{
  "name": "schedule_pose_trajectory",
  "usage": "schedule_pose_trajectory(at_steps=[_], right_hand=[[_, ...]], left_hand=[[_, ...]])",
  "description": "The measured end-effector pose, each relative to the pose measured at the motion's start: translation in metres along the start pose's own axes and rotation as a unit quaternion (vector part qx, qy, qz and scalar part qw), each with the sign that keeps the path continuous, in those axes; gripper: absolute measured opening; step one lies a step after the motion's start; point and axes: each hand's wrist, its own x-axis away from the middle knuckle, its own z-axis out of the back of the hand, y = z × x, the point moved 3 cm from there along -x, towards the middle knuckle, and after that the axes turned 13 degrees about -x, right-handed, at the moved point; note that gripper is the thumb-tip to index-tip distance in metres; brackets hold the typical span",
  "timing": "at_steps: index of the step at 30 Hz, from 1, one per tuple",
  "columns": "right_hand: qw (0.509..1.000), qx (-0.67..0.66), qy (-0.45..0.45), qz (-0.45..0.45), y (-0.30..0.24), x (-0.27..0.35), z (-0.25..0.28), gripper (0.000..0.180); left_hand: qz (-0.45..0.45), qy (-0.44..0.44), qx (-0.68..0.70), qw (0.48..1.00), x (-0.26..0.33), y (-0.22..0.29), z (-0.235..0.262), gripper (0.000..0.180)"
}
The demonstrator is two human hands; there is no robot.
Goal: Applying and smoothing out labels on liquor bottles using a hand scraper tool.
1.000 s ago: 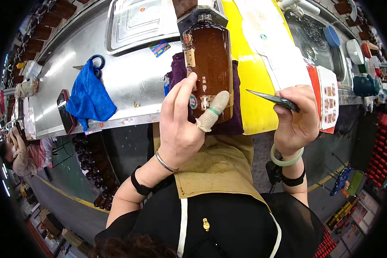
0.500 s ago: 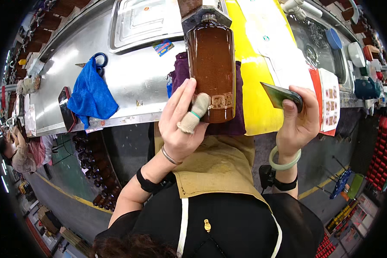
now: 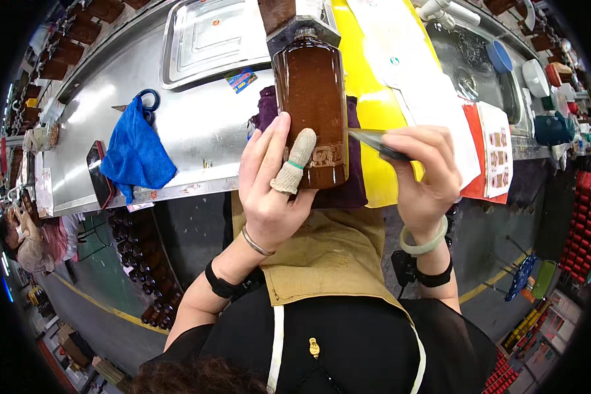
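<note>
head view. bottle (image 3: 310, 111): brown, at centre, lying on a purple cloth (image 3: 354, 190) at the steel bench (image 3: 197, 138) edge. left hand (image 3: 269, 190): clamped on the bottle's lower end from 8 o'clock (thumb in a cloth wrap). right hand (image 3: 423, 177): at 3 o'clock of the bottle, closed on a thin dark blade (image 3: 374, 139), its tip touching the bottle's side. hands apart. blue rag (image 3: 134, 154) at 9 o'clock over scissors (image 3: 150, 100); steel tray (image 3: 213, 36) at 11; yellow sheet (image 3: 374, 98) just right of the bottle.
</note>
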Motion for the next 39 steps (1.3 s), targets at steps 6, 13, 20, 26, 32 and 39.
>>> schedule_pose_trajectory(at_steps=[6,13,20,26,32,39], right_hand=[[0.966,-0.057,-0.211,0.137,-0.021,0.017,-0.01,0.026],[0.904,-0.302,0.069,-0.295,0.009,0.025,-0.01,0.032],[0.838,-0.303,-0.05,-0.452,0.013,0.038,-0.038,0.044],[0.791,-0.345,-0.067,-0.501,0.012,0.029,-0.04,0.043],[0.79,-0.341,-0.063,-0.505,0.015,0.031,-0.041,0.042],[0.787,-0.349,-0.06,-0.505,0.014,0.028,-0.042,0.041]], left_hand=[[0.027,0.004,0.073,0.997,0.011,-0.015,-0.008,0.074],[0.141,-0.056,0.181,0.972,0.017,-0.018,-0.013,0.081],[0.115,-0.066,0.127,0.983,0.016,-0.019,-0.013,0.079],[0.099,-0.037,0.105,0.989,0.017,-0.017,-0.013,0.076],[0.085,-0.015,0.103,0.991,0.015,-0.016,-0.013,0.071],[0.086,-0.023,0.101,0.991,0.016,-0.015,-0.012,0.073]])
